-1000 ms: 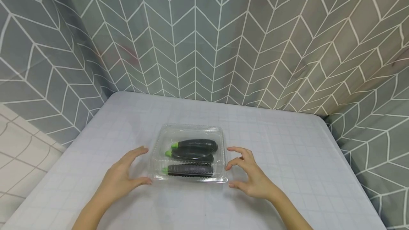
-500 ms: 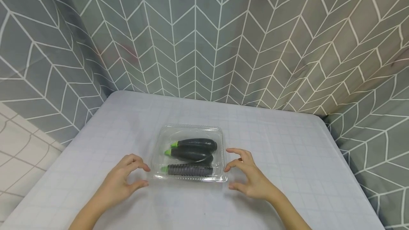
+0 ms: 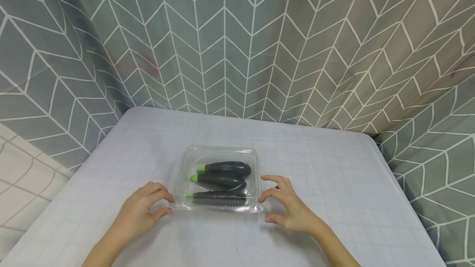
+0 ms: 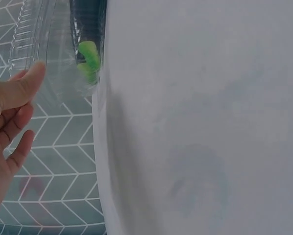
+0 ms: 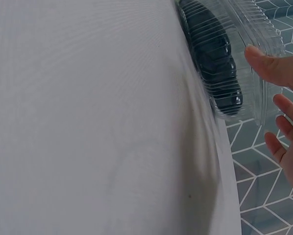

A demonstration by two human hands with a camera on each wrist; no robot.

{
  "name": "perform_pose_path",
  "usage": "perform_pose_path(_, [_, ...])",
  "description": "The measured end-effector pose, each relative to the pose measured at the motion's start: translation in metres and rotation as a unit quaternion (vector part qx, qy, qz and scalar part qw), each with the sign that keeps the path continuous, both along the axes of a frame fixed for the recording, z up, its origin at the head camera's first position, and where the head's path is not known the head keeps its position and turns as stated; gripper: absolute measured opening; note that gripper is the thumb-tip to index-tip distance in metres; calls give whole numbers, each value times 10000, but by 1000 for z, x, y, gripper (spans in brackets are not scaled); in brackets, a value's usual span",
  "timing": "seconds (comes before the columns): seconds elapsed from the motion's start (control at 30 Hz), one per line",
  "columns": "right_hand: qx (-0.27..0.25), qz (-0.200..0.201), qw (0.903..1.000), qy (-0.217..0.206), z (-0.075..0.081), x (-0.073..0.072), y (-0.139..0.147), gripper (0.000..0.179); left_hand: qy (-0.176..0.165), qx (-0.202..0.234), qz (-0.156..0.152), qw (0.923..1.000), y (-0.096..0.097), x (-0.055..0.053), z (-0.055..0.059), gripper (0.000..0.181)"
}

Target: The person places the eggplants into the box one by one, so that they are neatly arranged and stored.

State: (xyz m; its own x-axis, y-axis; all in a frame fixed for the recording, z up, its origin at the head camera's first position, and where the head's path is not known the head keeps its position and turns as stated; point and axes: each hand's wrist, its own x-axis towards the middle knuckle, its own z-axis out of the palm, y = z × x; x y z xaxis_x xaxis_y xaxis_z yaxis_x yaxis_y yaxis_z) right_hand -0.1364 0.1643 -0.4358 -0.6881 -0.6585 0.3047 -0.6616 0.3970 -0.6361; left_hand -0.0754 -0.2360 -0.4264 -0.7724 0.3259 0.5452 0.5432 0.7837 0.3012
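In the head view, a clear plastic clamshell box (image 3: 252, 158) lies on the white-covered table with its lid down. Through it show 3 dark eggplants (image 3: 224, 180) with bright green stem ends to the left. My left hand (image 3: 142, 207) is at the box's front left corner, fingers bent and thumb a little apart from them. In the left wrist view its thumb tip overlaps the ridged rim; whether it touches cannot be told. My right hand (image 3: 289, 205) is beside the front right corner, fingers loosely bent, with a gap between them and the thumb.
The white cloth (image 3: 326, 168) covers the table around the box. Grey curtains (image 3: 237, 44) with white chevron lines hang behind the table and at both sides. Pale tiled material (image 3: 22, 176) lies beyond the left edge.
My left hand's fingers have bent inward and come down towards the box's front left corner. The right hand and the box have hardly moved.
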Motion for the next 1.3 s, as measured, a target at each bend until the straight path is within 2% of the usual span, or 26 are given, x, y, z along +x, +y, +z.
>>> perform_pose_path(0.23, [74,9,10000,21,0,0,1,51,551,-434,-93,9975,4,-1,-3,40])
perform_pose_path(0.4, [27,35,10000,27,-1,-1,1,49,837,-406,-183,9955,6,-3,-5,36])
perform_pose_path(0.53, [-2,53,10000,39,-2,-2,2,52,939,-259,-230,9950,6,-3,-5,30])
perform_pose_path(0.9, [-7,14,10000,17,-2,-2,1,53,847,225,-234,9959,6,-5,-4,34])
perform_pose_path(1.03, [-12,22,10000,74,-2,-2,1,52,753,135,-166,9969,6,-4,-4,32])
perform_pose_path(1.3, [43,-119,9998,-168,0,0,0,51,448,-115,107,9989,7,-1,-4,38])
